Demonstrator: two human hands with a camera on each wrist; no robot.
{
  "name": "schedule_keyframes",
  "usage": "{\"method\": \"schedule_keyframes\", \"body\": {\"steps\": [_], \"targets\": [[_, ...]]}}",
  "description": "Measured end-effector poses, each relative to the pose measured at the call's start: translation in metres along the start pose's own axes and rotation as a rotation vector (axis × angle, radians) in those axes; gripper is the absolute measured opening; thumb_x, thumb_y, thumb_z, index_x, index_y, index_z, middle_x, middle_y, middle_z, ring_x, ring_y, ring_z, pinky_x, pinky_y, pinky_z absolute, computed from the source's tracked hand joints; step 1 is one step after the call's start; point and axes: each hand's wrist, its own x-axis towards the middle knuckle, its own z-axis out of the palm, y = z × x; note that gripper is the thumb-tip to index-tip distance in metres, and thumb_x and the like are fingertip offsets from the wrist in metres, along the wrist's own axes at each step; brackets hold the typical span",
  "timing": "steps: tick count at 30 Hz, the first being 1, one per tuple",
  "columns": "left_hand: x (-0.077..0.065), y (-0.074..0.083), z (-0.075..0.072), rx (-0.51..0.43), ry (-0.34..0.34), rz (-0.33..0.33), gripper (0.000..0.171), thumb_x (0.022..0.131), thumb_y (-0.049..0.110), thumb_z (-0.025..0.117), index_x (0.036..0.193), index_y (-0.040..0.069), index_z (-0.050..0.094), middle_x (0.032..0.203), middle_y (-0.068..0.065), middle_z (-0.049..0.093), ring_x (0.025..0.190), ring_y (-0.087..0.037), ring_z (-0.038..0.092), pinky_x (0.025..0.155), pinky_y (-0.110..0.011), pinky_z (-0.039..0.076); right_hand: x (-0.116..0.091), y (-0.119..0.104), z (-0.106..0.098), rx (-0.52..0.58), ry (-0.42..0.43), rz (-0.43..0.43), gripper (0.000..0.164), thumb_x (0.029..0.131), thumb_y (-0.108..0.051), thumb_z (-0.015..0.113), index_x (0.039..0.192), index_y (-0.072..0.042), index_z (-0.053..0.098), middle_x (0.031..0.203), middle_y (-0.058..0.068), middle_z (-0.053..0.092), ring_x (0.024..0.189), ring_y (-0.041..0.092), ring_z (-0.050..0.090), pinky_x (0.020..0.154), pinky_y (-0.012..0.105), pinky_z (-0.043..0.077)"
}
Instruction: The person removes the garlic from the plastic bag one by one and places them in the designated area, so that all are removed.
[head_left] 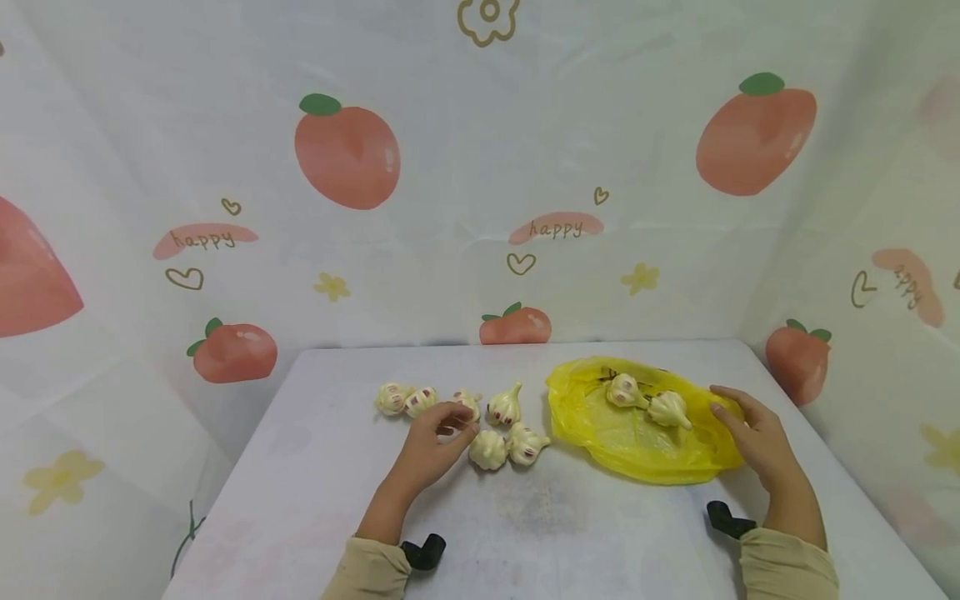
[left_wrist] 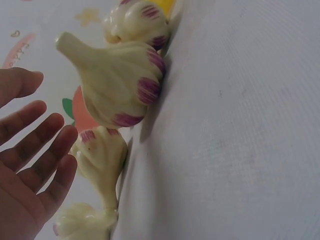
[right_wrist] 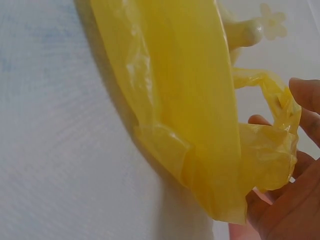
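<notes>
My left hand point(head_left: 438, 442), its fingers bent loosely and apart, hovers beside a garlic bulb point(head_left: 488, 450) and holds nothing. In the left wrist view, that hand point(left_wrist: 32, 165) is next to a large garlic bulb point(left_wrist: 117, 82) with purple streaks, a gap between them. Over at the right, a yellow plastic bag point(head_left: 600, 429) lies spread wide, with two garlic bulbs point(head_left: 669, 409) in its mouth. My right hand point(head_left: 761, 433) holds the bag's right edge. The right wrist view shows its fingers point(right_wrist: 257, 205) behind the crumpled plastic and the thumb in front.
Several more garlic bulbs point(head_left: 505, 405) stand in a loose group on the white table point(head_left: 300, 467), left of the bag. A white cloth point(head_left: 450, 167) printed with fruit hangs behind and at the sides. Black wrist mounts point(head_left: 424, 552) sit near both sleeves.
</notes>
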Motion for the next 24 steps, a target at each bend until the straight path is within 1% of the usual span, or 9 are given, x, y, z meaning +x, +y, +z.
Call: {"method": "schedule_keyframes", "body": {"steps": [3,5,7,10,13,19,24], "targets": [[0.002,0.004,0.002,-0.002,-0.002,0.005,0.022,0.1,0.018,0.076,0.121,0.013,0.074,0.118,-0.004,0.074,0.108,-0.02,0.071,0.096,-0.045,0.059,0.001,0.0,0.0,0.002,-0.001,0.0,0.066,0.113,-0.045,0.046,0.162,-0.002,0.038,0.169,0.033,0.026,0.154,0.059,0.017,0.12,0.082,0.014],[0.004,0.007,0.003,-0.009,-0.011,0.017,0.021,0.1,0.017,0.075,0.121,0.013,0.074,0.118,-0.006,0.074,0.108,-0.02,0.071,0.097,-0.047,0.059,0.001,0.0,0.0,0.007,-0.002,-0.004,0.065,0.113,-0.045,0.046,0.162,-0.002,0.039,0.169,0.033,0.026,0.154,0.06,0.017,0.12,0.082,0.013],[0.007,0.01,0.006,-0.015,-0.025,0.028,0.021,0.101,0.018,0.075,0.121,0.013,0.074,0.118,-0.008,0.074,0.108,-0.02,0.071,0.098,-0.048,0.059,0.0,0.0,0.001,0.009,0.002,-0.007,0.064,0.113,-0.044,0.046,0.161,-0.002,0.039,0.169,0.033,0.027,0.154,0.06,0.017,0.12,0.082,0.013],[0.012,0.016,0.009,-0.027,-0.049,0.044,0.023,0.101,0.016,0.074,0.122,0.008,0.073,0.119,-0.01,0.073,0.109,-0.021,0.071,0.098,-0.048,0.058,-0.001,-0.001,0.001,0.015,0.004,-0.011,0.063,0.113,-0.043,0.046,0.161,-0.001,0.04,0.168,0.034,0.027,0.154,0.06,0.017,0.12,0.083,0.013],[0.018,0.022,0.013,-0.021,-0.065,0.066,0.024,0.101,0.018,0.074,0.122,0.007,0.073,0.12,-0.011,0.073,0.108,-0.021,0.071,0.097,-0.048,0.058,-0.001,-0.001,0.001,0.019,0.005,-0.016,0.063,0.113,-0.043,0.046,0.16,0.0,0.04,0.168,0.034,0.027,0.154,0.06,0.017,0.12,0.083,0.012],[0.03,0.035,0.019,0.013,-0.098,0.109,0.029,0.102,0.027,0.073,0.124,0.009,0.072,0.122,-0.007,0.073,0.109,-0.018,0.071,0.097,-0.047,0.059,-0.001,-0.001,0.001,0.019,0.01,-0.017,0.064,0.113,-0.043,0.046,0.16,0.0,0.04,0.168,0.034,0.027,0.154,0.06,0.017,0.12,0.082,0.012],[0.041,0.048,0.026,-0.011,-0.119,0.133,0.026,0.101,0.026,0.073,0.123,0.014,0.073,0.122,-0.005,0.073,0.11,-0.018,0.071,0.098,-0.046,0.059,-0.001,0.0,0.001,0.013,0.012,-0.008,0.064,0.113,-0.043,0.046,0.161,-0.001,0.039,0.168,0.034,0.028,0.154,0.06,0.018,0.12,0.082,0.014]]}}
